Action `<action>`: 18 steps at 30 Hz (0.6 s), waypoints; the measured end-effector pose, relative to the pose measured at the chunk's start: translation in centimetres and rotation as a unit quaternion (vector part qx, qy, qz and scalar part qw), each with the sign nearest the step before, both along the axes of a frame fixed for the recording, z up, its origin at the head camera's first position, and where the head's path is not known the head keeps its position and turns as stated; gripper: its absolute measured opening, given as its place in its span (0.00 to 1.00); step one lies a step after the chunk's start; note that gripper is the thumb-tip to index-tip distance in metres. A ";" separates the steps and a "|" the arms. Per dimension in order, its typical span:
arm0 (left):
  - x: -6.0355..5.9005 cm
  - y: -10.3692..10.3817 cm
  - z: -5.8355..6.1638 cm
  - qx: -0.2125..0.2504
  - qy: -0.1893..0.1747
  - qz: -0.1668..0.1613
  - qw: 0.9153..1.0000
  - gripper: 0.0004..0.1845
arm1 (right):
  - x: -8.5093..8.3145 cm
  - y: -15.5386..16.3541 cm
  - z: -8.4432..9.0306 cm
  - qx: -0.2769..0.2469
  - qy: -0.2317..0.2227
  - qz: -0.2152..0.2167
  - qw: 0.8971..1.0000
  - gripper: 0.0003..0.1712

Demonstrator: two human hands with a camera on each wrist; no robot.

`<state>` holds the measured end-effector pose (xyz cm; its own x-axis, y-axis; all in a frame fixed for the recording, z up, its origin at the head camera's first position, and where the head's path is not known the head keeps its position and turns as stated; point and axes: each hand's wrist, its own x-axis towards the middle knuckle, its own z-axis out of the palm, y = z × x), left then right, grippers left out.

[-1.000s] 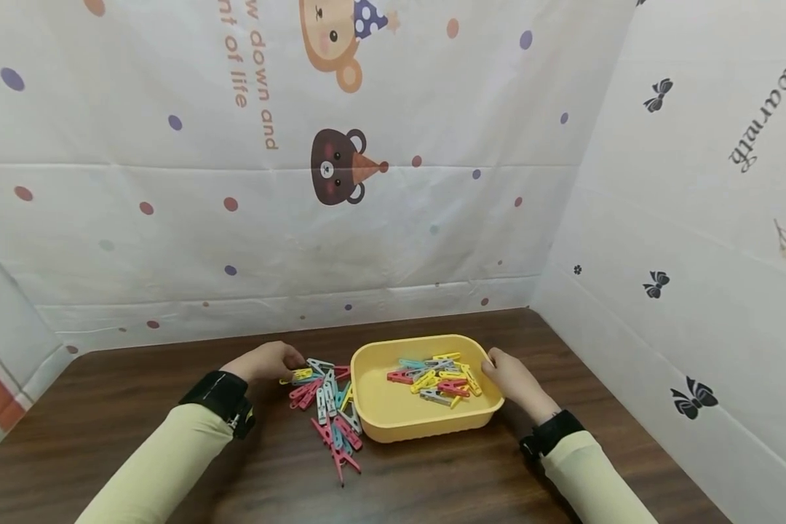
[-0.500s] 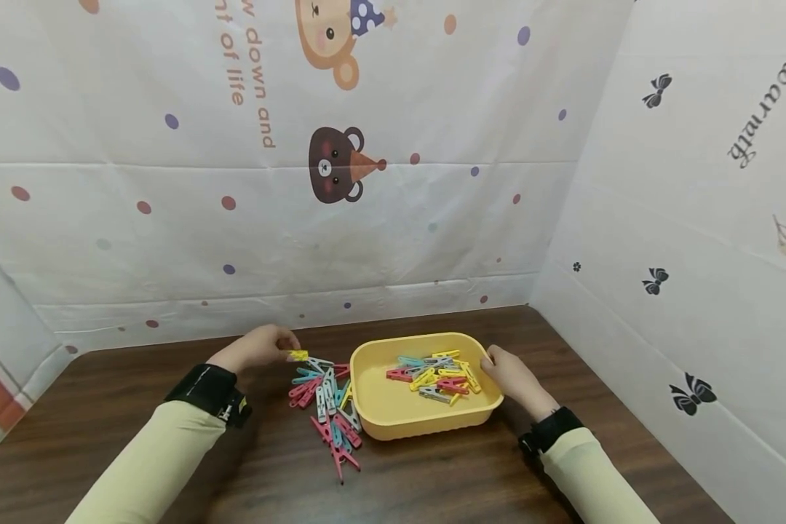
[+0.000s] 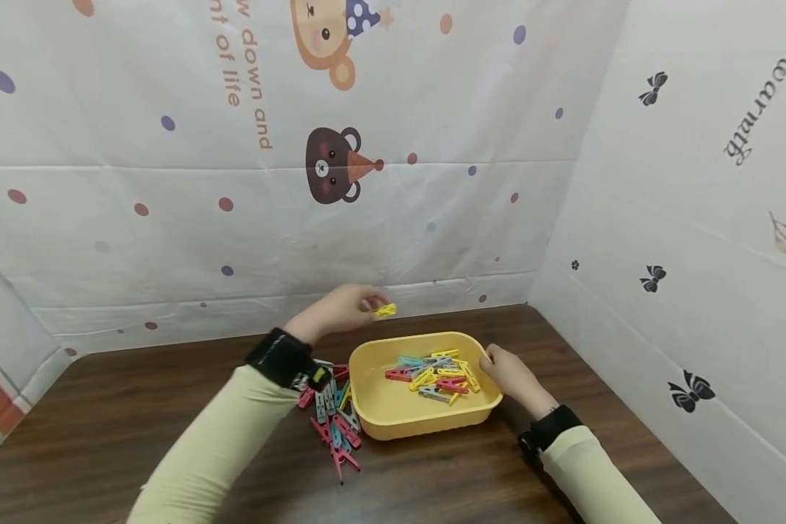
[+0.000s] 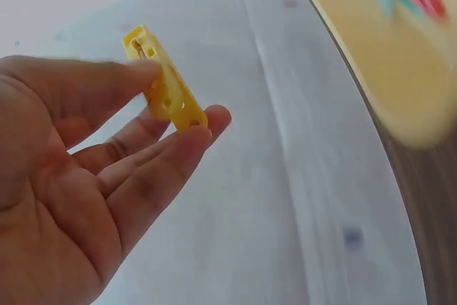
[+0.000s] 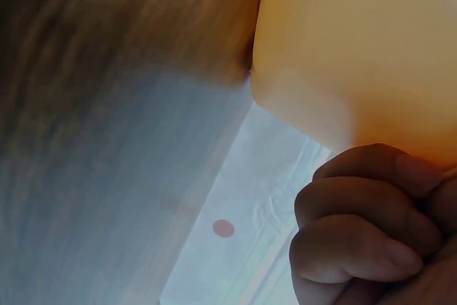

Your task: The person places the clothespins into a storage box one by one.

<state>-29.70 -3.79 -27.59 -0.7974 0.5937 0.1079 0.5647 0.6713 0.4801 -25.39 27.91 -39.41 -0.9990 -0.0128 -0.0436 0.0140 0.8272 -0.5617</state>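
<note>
My left hand (image 3: 337, 311) pinches a yellow clothespin (image 3: 385, 310) in the air, behind and above the back left of a yellow plastic basin (image 3: 386, 404). In the left wrist view, the thumb and fingertips hold that clothespin (image 4: 171, 87) by its sides. At the basin's right edge my right hand (image 3: 514, 377) grips the rim; its curled fingers (image 5: 357, 191) show against the basin wall in the right wrist view. Several yellow, red, blue and grey clothespins (image 3: 442, 378) lie inside the basin. A mixed pile of clothespins (image 3: 346, 429) lies against its left side, partly hidden by my left wrist.
The dark wooden table (image 3: 426, 480) meets a printed white sheet (image 3: 268, 247) at the back. Another printed white wall (image 3: 635, 327) runs along the right side. The basin's left wall stands between the pile and the clothespins inside.
My left hand has picked the yellow clothespin from the pile, raised it and carried it right toward the basin's back. My right hand stays on the rim, and the basin has barely moved.
</note>
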 end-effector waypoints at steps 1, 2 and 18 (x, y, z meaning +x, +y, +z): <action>0.0 1.1 0.0 0.000 -0.005 -0.010 1.000 0.18 | 0.0 -0.1 0.0 0.000 0.001 0.000 1.000 0.13; -0.1 2.3 -0.1 -0.001 -0.009 -0.021 1.000 0.18 | 0.0 -0.1 0.0 0.000 0.001 0.000 1.000 0.13; 0.7 14.0 -7.5 -0.116 -0.053 -0.095 0.987 0.13 | -0.1 -0.3 0.0 0.001 0.018 0.020 1.000 0.12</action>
